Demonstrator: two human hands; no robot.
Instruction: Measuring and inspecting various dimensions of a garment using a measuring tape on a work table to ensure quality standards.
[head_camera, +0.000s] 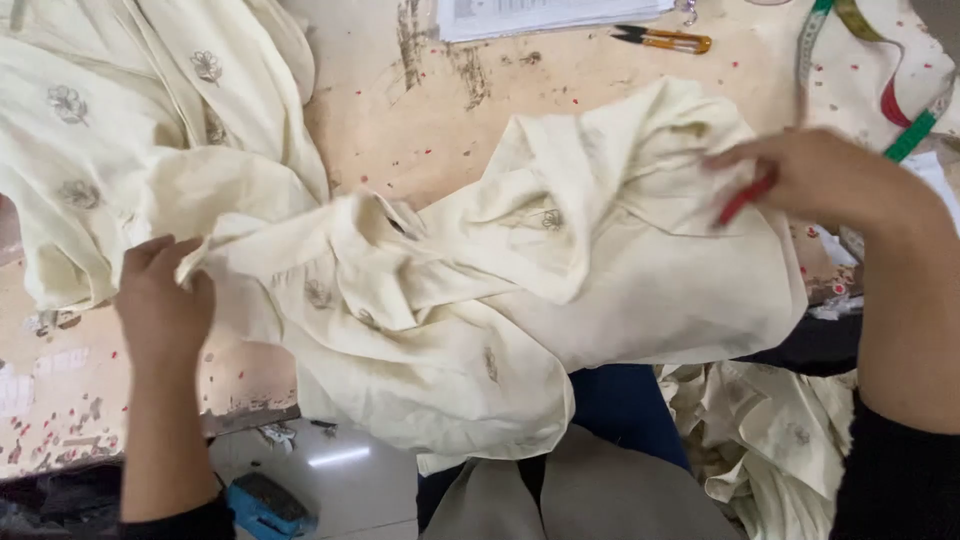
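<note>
A crumpled cream garment (520, 300) with small embroidered flowers lies across the worn table (400, 110) and hangs over its front edge. My left hand (160, 300) pinches a fold of this cloth at the left. My right hand (820, 175) rests on the garment's right side and holds a thin red tool (745, 198), partly hidden under my fingers. The rest of that tool I cannot make out.
More cream embroidered cloth (110, 120) is piled at the back left. Small yellow-handled snips (665, 39) and white paper (540, 15) lie at the far edge. A coloured measuring tape (905, 120) runs down the right. Another cream pile (780, 440) sits below right. A blue object (265, 505) lies on the floor.
</note>
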